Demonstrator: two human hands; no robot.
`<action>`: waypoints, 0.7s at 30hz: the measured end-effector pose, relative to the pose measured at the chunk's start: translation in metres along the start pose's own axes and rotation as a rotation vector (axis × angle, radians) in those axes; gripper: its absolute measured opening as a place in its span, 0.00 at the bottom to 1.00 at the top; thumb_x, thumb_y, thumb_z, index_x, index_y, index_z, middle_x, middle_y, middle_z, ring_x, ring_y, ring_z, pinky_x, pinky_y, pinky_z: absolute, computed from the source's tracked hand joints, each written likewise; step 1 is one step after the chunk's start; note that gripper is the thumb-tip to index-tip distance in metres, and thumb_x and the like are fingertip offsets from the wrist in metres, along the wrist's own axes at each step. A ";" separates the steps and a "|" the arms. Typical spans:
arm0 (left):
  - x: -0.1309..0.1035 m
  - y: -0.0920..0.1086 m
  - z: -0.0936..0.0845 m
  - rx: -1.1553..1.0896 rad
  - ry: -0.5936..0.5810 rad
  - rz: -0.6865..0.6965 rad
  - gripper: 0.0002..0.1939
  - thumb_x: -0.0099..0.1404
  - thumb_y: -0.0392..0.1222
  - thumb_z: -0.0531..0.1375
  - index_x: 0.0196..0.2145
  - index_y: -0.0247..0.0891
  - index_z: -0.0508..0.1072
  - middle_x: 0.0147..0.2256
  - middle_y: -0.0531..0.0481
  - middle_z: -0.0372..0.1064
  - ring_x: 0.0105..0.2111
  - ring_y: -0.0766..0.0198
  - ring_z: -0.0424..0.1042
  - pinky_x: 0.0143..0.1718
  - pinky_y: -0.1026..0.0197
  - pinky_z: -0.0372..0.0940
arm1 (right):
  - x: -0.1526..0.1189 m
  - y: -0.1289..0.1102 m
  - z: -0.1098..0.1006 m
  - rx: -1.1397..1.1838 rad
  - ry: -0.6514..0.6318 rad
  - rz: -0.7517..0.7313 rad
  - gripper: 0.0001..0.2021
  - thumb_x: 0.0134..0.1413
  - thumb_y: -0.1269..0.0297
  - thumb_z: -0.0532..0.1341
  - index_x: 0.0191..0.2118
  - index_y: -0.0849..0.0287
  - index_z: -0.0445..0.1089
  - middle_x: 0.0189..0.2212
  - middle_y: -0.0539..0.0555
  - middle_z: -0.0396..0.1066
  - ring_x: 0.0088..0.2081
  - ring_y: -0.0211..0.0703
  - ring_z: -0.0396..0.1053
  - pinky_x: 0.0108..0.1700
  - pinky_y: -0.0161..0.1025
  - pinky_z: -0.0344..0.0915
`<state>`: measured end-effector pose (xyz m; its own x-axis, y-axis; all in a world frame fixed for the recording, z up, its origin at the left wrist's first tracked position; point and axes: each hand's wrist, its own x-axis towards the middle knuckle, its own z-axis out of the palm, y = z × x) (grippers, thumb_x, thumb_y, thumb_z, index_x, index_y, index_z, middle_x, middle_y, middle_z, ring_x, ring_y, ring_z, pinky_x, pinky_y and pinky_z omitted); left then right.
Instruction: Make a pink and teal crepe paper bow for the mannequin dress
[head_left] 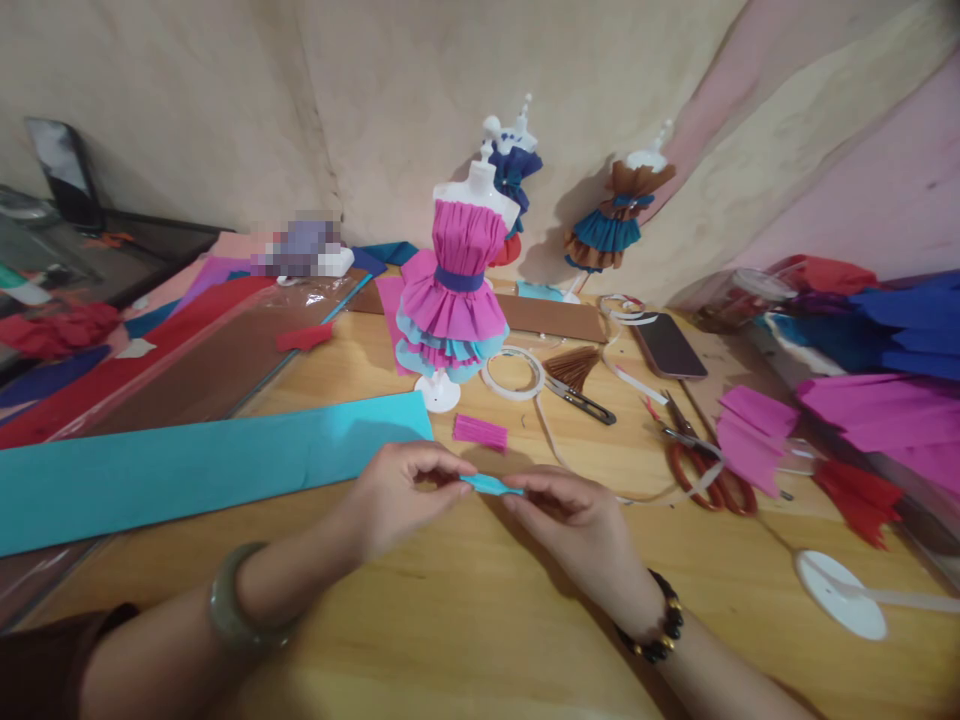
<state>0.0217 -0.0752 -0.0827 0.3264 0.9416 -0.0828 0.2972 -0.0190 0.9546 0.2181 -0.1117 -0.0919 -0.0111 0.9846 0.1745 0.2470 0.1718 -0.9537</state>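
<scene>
A small strip of light-blue crepe paper (491, 485) is stretched between my two hands, a little above the wooden table. My left hand (409, 490) pinches its left end between thumb and fingers. At the other end, the thumb and fingers of my right hand (574, 515) are closed on it. Just behind the strip lies a pleated magenta paper piece (481, 432). Beyond that stands a white mini mannequin (476, 190) in a magenta and light-blue ruffled paper dress (454, 300) with a dark blue waistband. A long folded light-blue crepe sheet (225, 460) lies left of my hands.
Two more dressed mannequins stand by the wall, one in brown and teal (611, 230). On the right are red-handled scissors (697, 465), a phone (670, 345) and a white disc (840, 595). Thread snips (581, 400) and a tape roll (514, 373) lie behind my hands.
</scene>
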 end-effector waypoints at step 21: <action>-0.002 0.003 -0.002 0.215 0.020 0.198 0.07 0.61 0.38 0.59 0.31 0.40 0.78 0.33 0.50 0.78 0.34 0.63 0.74 0.38 0.62 0.66 | -0.001 0.002 -0.005 -0.172 -0.133 -0.001 0.06 0.57 0.62 0.61 0.33 0.55 0.76 0.30 0.52 0.75 0.32 0.42 0.71 0.35 0.37 0.68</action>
<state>0.0200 -0.0763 -0.0791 0.3799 0.9188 0.1067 0.4138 -0.2720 0.8688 0.2239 -0.1122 -0.0926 -0.1364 0.9820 0.1307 0.4087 0.1760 -0.8955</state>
